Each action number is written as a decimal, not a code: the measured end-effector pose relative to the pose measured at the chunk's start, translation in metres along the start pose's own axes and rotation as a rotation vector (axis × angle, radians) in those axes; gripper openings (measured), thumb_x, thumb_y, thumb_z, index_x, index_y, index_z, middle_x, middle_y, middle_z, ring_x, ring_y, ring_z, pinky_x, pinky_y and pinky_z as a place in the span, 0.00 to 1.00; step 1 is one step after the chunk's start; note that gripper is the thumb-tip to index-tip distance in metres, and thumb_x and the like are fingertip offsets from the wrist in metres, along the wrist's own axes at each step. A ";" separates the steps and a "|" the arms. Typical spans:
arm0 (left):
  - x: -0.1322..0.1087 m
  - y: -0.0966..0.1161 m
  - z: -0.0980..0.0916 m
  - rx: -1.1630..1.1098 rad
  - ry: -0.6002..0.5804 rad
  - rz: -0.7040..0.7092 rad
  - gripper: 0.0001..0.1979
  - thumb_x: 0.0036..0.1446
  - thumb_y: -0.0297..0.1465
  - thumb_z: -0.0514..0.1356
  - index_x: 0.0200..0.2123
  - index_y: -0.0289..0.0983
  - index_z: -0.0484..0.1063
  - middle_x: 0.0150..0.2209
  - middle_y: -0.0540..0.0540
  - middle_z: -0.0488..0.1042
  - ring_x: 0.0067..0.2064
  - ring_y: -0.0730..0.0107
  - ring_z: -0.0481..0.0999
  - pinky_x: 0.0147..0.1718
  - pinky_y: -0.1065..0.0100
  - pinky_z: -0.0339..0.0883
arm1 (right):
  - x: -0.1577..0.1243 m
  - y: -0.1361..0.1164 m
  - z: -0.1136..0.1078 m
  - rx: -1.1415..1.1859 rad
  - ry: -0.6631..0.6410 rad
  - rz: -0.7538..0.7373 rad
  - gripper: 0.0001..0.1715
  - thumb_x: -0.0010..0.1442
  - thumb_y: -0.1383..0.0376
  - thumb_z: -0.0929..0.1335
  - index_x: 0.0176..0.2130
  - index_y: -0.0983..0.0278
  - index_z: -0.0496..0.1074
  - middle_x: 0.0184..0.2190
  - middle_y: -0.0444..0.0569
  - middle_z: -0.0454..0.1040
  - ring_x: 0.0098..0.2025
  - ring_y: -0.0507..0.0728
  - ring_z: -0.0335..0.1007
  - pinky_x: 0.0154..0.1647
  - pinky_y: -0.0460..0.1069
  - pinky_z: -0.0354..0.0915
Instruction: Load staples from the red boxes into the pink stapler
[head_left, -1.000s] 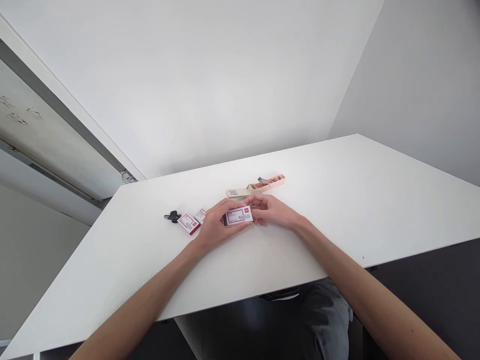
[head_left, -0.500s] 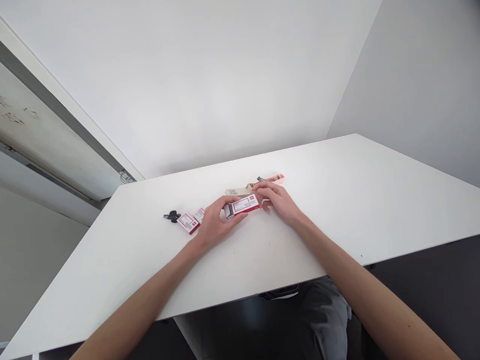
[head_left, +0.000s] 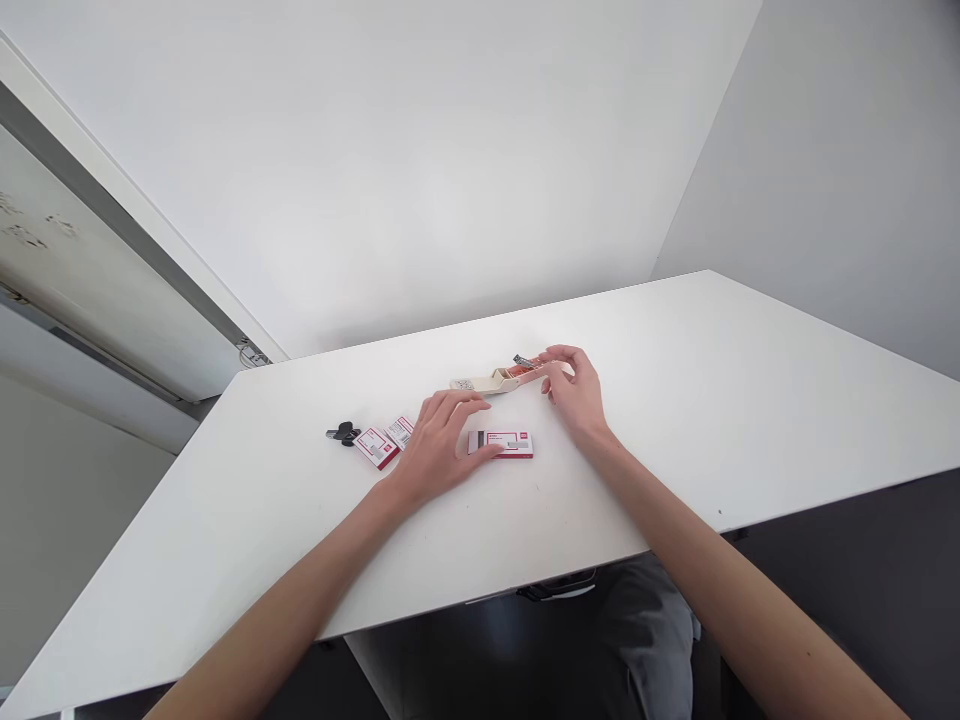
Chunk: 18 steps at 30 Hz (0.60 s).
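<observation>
My left hand (head_left: 439, 447) is open, fingers spread, with its thumb over the near edge of a small white-and-red carton (head_left: 517, 446) lying flat on the table. Farther back lies a long cream-and-pink object (head_left: 487, 383), unfolded, with a patterned label on its cream end and a silver metal piece (head_left: 523, 361) at its middle. My right hand (head_left: 574, 388) curves around the pink end, thumb and fingers apart; whether they touch it I cannot tell.
Left of my left hand lie two more white-and-red cartons, one in front (head_left: 375, 447) and one partly behind my fingers (head_left: 401, 431). Beside them is a black item with a metal tip (head_left: 345, 433). The white table (head_left: 697, 400) meets walls at the back.
The carton that my left hand held raised now lies on the table, nearer to me. My left hand has opened. My right hand has moved away from the carton to the pink end.
</observation>
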<state>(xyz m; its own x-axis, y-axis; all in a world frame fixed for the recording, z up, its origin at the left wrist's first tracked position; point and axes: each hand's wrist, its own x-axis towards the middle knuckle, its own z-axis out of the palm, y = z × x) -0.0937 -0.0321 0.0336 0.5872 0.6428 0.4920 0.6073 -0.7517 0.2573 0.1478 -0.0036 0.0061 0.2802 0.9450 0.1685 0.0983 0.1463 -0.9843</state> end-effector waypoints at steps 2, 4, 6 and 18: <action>0.000 -0.001 0.000 0.056 0.062 -0.025 0.21 0.68 0.42 0.61 0.60 0.42 0.68 0.64 0.39 0.72 0.66 0.51 0.67 0.64 0.47 0.62 | -0.002 0.000 0.001 -0.060 -0.016 0.011 0.20 0.63 0.57 0.65 0.54 0.57 0.64 0.61 0.54 0.72 0.33 0.54 0.72 0.31 0.51 0.66; 0.000 -0.003 0.000 0.107 0.074 -0.059 0.22 0.71 0.40 0.58 0.64 0.42 0.65 0.68 0.40 0.69 0.70 0.50 0.63 0.66 0.45 0.58 | -0.004 -0.001 0.003 -0.099 -0.043 0.023 0.22 0.62 0.60 0.65 0.56 0.57 0.65 0.62 0.53 0.72 0.34 0.54 0.75 0.33 0.52 0.67; 0.000 -0.006 0.000 0.138 0.050 -0.092 0.23 0.73 0.40 0.55 0.67 0.42 0.62 0.68 0.40 0.69 0.71 0.50 0.61 0.68 0.44 0.56 | -0.007 -0.004 0.004 -0.126 -0.078 0.022 0.23 0.61 0.62 0.65 0.56 0.57 0.66 0.60 0.52 0.74 0.34 0.55 0.76 0.37 0.53 0.69; -0.003 -0.008 0.003 0.134 -0.131 -0.200 0.25 0.75 0.43 0.49 0.67 0.35 0.64 0.64 0.36 0.74 0.67 0.51 0.71 0.65 0.46 0.63 | -0.009 0.003 0.015 -0.346 -0.046 -0.262 0.21 0.64 0.66 0.63 0.56 0.59 0.71 0.59 0.55 0.75 0.44 0.61 0.77 0.44 0.58 0.72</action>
<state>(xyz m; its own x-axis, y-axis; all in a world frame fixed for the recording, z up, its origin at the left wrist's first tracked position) -0.0986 -0.0273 0.0272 0.5070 0.7969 0.3285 0.7786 -0.5869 0.2222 0.1314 -0.0073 0.0005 0.1610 0.9023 0.4000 0.4764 0.2839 -0.8321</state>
